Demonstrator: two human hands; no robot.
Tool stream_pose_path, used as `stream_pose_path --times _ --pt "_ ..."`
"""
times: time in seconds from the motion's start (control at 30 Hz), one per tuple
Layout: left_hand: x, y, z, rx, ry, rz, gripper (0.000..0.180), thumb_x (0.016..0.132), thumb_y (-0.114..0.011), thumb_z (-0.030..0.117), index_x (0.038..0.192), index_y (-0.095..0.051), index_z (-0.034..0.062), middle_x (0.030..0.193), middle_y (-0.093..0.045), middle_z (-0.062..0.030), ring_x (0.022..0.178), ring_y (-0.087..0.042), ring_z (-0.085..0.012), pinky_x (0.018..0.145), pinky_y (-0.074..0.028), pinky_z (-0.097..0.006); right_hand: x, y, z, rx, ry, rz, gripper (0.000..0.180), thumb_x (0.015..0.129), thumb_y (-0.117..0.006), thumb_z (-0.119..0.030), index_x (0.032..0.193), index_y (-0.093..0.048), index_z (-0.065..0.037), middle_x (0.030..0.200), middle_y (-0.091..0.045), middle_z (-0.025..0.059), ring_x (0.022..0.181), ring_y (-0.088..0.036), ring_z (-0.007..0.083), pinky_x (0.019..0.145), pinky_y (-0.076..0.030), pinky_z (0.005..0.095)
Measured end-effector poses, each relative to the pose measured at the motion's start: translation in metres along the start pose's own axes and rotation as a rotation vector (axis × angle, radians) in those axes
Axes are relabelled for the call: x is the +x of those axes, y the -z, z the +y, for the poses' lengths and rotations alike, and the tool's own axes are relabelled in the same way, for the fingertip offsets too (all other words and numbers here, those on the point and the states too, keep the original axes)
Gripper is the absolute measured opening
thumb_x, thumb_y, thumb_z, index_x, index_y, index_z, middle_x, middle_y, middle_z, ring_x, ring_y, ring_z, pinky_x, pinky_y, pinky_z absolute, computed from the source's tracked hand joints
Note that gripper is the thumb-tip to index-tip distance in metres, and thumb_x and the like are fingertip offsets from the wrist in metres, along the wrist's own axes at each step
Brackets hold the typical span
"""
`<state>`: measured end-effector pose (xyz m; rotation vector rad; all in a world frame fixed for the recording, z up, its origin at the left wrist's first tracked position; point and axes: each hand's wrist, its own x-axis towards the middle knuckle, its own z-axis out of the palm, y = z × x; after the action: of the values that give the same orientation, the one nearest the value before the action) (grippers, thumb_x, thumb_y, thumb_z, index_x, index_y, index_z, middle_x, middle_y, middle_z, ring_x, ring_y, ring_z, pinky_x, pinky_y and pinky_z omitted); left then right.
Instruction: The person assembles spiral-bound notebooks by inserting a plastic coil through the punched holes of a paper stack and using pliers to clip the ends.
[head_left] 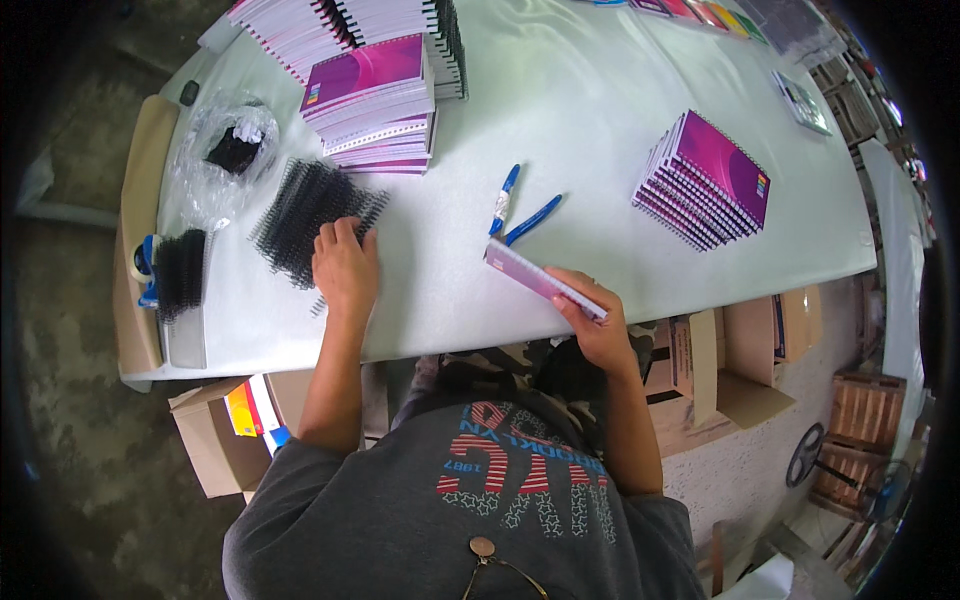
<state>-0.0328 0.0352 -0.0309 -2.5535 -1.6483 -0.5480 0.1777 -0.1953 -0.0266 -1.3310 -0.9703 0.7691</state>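
Note:
My left hand bends its fingers over the right edge of a pile of black plastic binding coils, gripping at a coil there; its fingertips are partly hidden. In my right hand is a thin purple-covered notebook, tilted nearly edge-on, thumb on the near side. Just beyond the notebook lie pliers with blue handles, one handle wrapped in white; their head is hidden behind the notebook. To the right stands a stack of spiral-bound purple notebooks. Purple-covered sheet stacks with punched edges rise at the back left.
A clear plastic bag with dark contents lies left of the coils. Near the left table edge are another coil bundle and a blue tape dispenser. Open cardboard boxes stand below the white-covered table.

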Motion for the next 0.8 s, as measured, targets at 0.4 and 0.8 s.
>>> stream_pose_path --times 0.4,0.8 --pt "0.031 0.043 0.008 -0.571 0.077 0.016 0.02 0.084 -0.064 0.02 0.094 -0.061 0.003 0.082 -0.061 -0.0089 0.074 -0.058 -0.0186 0.069 -0.046 -0.031 0.006 0.005 -0.001 -0.014 -0.019 -0.023 0.029 0.087 -0.054 0.001 0.115 -0.06 0.001 0.112 -0.064 0.0106 0.101 -0.058 0.0149 0.09 -0.042 0.0259" --pt "-0.005 0.041 0.066 -0.974 -0.347 -0.776 0.036 0.097 -0.044 0.033 0.087 -0.058 0.0015 0.072 -0.049 -0.0003 0.064 -0.039 -0.0081 0.06 -0.035 -0.024 -0.001 0.013 -0.002 0.068 -0.091 0.031 0.027 0.085 -0.059 -0.001 0.111 -0.061 0.003 0.104 -0.065 0.0088 0.094 -0.057 0.0121 0.085 -0.044 0.0255"
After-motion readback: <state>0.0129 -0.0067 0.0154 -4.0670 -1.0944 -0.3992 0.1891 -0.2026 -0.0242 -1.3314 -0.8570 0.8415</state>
